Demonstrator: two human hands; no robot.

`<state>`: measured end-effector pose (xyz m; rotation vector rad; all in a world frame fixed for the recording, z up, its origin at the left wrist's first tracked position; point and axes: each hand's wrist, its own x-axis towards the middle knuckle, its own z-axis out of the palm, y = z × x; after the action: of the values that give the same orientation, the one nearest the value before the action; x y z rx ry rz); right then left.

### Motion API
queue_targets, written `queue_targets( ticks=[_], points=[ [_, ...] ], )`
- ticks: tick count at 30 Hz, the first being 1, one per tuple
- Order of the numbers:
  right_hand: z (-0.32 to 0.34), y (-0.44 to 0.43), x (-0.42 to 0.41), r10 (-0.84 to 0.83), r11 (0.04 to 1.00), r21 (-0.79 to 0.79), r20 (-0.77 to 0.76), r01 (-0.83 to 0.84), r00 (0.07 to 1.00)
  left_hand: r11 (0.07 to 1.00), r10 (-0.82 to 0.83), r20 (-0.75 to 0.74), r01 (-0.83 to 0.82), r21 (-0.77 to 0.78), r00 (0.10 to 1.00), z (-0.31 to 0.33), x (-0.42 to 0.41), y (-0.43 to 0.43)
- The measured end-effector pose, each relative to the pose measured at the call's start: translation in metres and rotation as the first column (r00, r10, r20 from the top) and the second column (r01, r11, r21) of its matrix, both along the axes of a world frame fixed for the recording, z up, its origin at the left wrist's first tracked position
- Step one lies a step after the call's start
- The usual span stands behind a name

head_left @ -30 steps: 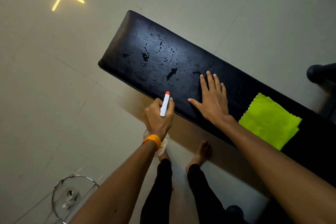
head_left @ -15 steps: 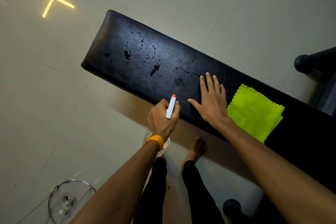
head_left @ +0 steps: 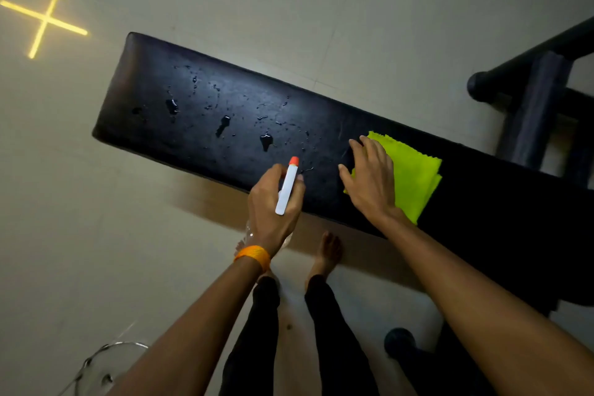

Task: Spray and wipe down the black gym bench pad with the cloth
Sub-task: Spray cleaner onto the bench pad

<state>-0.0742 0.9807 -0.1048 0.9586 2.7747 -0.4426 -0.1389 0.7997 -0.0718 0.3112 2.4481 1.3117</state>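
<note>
- The black bench pad (head_left: 225, 100) runs slantwise, with water droplets (head_left: 266, 140) scattered over its left half.
- The left hand (head_left: 270, 202), at the pad's near edge, has its fingers curled round a spray bottle (head_left: 287, 186).
- The right hand (head_left: 369, 177) lies on the green cloth (head_left: 414, 177) mid-pad, fingers straight and together, thumb apart.

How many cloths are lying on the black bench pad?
1. The yellow-green cloth lies on the black bench pad, its left edge under the right hand. The left hand holds only the spray bottle. The pad's dark right end could hide another.
</note>
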Motion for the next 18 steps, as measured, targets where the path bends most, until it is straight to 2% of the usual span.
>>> queue_targets(
  ticks=[3, 7, 10, 12, 14, 16, 18],
  points=[
    [0.008, 0.018, 0.021, -0.090, 0.995, 0.042, 0.006, 0.090, 0.996, 0.998, -0.028, -0.039, 0.030, 0.050, 0.999, 0.018, 0.005, 0.027],
    [0.015, 0.035, 0.049, -0.370, 0.929, -0.001, 0.034, 0.370, 0.929, 0.991, -0.087, -0.105, 0.097, 0.093, 0.991, 0.033, 0.015, 0.060],
    [0.015, 0.041, 0.065, -0.626, 0.773, -0.068, 0.082, 0.631, 0.776, 0.979, -0.130, -0.126, 0.147, 0.139, 0.983, 0.039, 0.021, 0.080],
    [0.015, 0.043, 0.072, -0.764, 0.609, -0.149, 0.152, 0.779, 0.627, 0.971, -0.161, -0.134, 0.181, 0.157, 0.978, 0.040, 0.024, 0.091],
    [0.013, 0.046, 0.077, -0.838, 0.446, -0.253, 0.218, 0.859, 0.499, 0.966, -0.183, -0.143, 0.205, 0.159, 0.973, 0.041, 0.027, 0.101],
    [0.011, 0.052, 0.080, -0.862, 0.357, -0.360, 0.228, 0.862, 0.452, 0.965, -0.191, -0.161, 0.216, 0.151, 0.968, 0.043, 0.030, 0.111],
    [0.013, 0.058, 0.082, -0.874, 0.329, -0.453, 0.187, 0.829, 0.449, 0.963, -0.202, -0.171, 0.227, 0.148, 0.964, 0.043, 0.032, 0.120]
  ],
)
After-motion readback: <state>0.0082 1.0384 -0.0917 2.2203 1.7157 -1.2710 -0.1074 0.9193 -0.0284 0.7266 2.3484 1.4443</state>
